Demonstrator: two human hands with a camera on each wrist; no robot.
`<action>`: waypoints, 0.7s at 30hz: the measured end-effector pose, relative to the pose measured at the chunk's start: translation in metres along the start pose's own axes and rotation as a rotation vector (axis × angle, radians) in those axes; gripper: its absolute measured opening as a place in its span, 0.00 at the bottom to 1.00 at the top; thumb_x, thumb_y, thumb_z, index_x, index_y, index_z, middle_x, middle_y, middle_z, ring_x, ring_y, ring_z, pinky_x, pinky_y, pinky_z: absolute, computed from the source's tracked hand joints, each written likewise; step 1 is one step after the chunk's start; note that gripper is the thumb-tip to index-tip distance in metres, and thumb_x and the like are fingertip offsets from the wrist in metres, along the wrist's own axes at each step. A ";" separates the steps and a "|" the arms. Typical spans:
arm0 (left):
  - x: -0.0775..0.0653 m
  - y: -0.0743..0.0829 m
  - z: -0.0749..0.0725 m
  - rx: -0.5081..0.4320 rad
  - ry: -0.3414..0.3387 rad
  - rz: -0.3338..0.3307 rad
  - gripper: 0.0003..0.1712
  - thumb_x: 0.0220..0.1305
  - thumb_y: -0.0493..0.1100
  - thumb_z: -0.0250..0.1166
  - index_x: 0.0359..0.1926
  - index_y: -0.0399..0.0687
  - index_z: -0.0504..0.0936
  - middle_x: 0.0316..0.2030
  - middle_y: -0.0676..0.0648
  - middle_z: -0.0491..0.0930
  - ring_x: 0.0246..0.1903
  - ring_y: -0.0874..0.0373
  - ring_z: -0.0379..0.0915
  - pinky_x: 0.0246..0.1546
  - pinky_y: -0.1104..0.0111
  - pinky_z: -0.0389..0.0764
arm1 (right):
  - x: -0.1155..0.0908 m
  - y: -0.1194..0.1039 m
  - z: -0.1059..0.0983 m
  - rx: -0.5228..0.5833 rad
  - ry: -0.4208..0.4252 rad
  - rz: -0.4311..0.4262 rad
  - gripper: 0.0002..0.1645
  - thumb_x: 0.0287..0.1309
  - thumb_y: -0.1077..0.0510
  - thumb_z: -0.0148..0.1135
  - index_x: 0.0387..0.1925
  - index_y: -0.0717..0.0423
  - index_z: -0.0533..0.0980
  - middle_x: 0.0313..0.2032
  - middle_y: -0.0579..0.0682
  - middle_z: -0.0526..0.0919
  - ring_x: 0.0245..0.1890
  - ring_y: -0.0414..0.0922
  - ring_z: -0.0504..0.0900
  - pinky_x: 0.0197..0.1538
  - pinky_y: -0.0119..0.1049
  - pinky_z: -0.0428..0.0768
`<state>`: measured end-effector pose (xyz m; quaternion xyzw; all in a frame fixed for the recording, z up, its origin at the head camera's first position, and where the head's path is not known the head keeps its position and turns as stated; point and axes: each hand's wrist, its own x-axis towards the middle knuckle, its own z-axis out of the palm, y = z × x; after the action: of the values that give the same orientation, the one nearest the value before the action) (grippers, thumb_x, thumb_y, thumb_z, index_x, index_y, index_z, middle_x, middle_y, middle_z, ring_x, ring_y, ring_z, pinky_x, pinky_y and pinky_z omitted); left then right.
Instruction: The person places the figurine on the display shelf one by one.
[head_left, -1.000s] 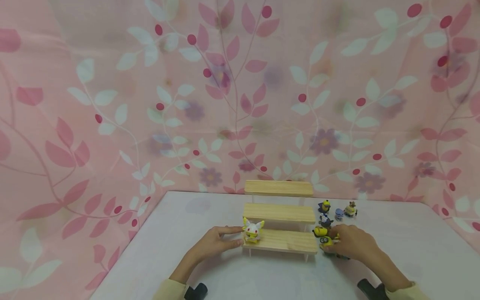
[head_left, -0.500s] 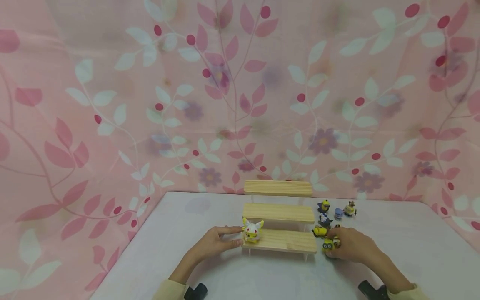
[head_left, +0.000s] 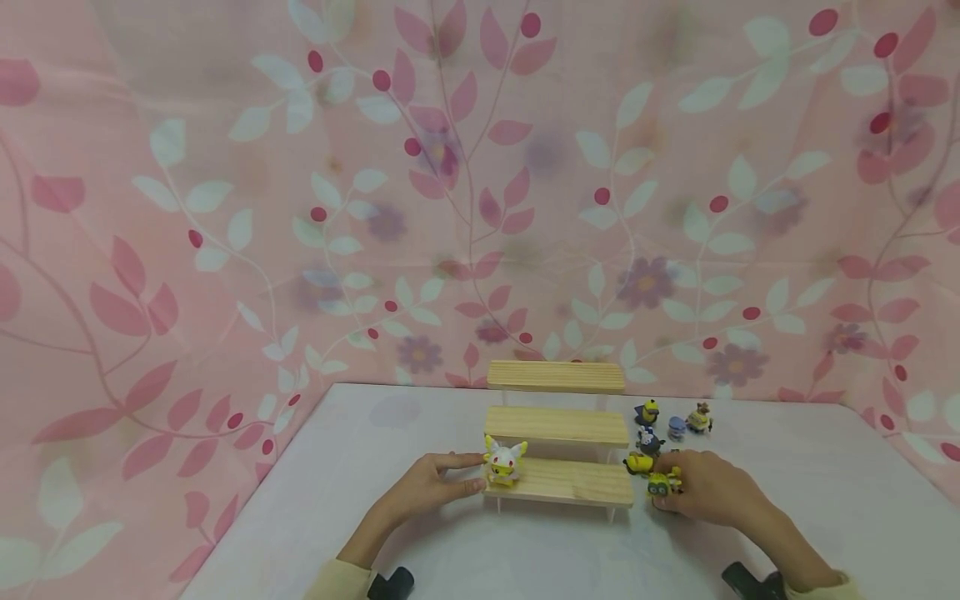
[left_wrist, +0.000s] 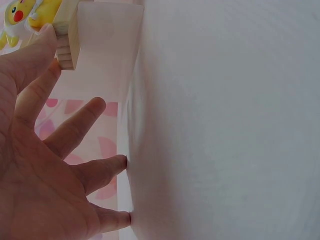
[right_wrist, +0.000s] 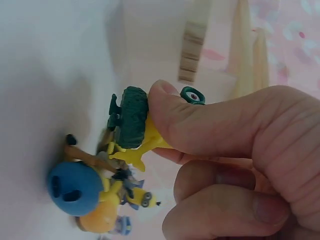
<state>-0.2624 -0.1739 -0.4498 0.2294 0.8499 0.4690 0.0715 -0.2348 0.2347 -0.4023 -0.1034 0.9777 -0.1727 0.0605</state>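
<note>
My left hand (head_left: pixel 420 492) rests thumb and index fingertips against the left end of the lowest board of a three-step wooden display stand (head_left: pixel 577 481). Its other fingers spread apart, as the left wrist view shows. Beside those fingertips, a white and yellow figurine with pointed ears (head_left: pixel 505 462) stands on that board. Right of the stand, my right hand (head_left: pixel 716 487) pinches a small yellow minion figurine (head_left: pixel 662 483) between thumb and fingers. The right wrist view shows the figurine's dark green base (right_wrist: pixel 134 117) and a goggled eye; the thumb covers much of its body.
Several small figurines cluster right of the stand, including a yellow one (head_left: pixel 639 464), a dark blue and white one (head_left: pixel 648 440) and a brown-topped one (head_left: pixel 701 418). A blue-headed figurine (right_wrist: pixel 75 187) is close below the right hand. Floral pink cloth (head_left: pixel 420 250) hangs behind the white table (head_left: pixel 390 417).
The minion figurine in my right hand has shifted slightly right and turned, and the fingers have changed position around it. My left hand and the stand figurine stay in place.
</note>
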 end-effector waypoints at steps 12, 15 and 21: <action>0.001 -0.002 0.000 0.009 0.006 -0.013 0.24 0.61 0.55 0.70 0.58 0.56 0.83 0.60 0.51 0.78 0.68 0.38 0.59 0.67 0.40 0.55 | -0.012 -0.014 -0.014 0.045 0.076 -0.052 0.22 0.46 0.49 0.78 0.43 0.51 0.82 0.21 0.43 0.73 0.20 0.43 0.69 0.20 0.35 0.68; 0.001 -0.002 0.001 0.014 0.009 -0.013 0.25 0.61 0.56 0.70 0.58 0.56 0.83 0.60 0.51 0.78 0.68 0.38 0.59 0.67 0.40 0.55 | -0.014 -0.019 -0.015 0.054 0.101 -0.067 0.23 0.46 0.48 0.77 0.45 0.51 0.82 0.19 0.43 0.71 0.18 0.42 0.68 0.18 0.33 0.65; 0.002 -0.003 0.002 0.012 0.011 -0.033 0.25 0.60 0.58 0.70 0.57 0.58 0.84 0.60 0.51 0.78 0.70 0.38 0.56 0.68 0.41 0.54 | -0.014 -0.027 -0.016 0.078 0.167 -0.128 0.25 0.47 0.46 0.77 0.46 0.49 0.81 0.17 0.41 0.69 0.15 0.37 0.65 0.17 0.30 0.61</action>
<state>-0.2645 -0.1735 -0.4533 0.2132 0.8568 0.4638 0.0732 -0.2188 0.2184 -0.3767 -0.1482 0.9632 -0.2223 -0.0283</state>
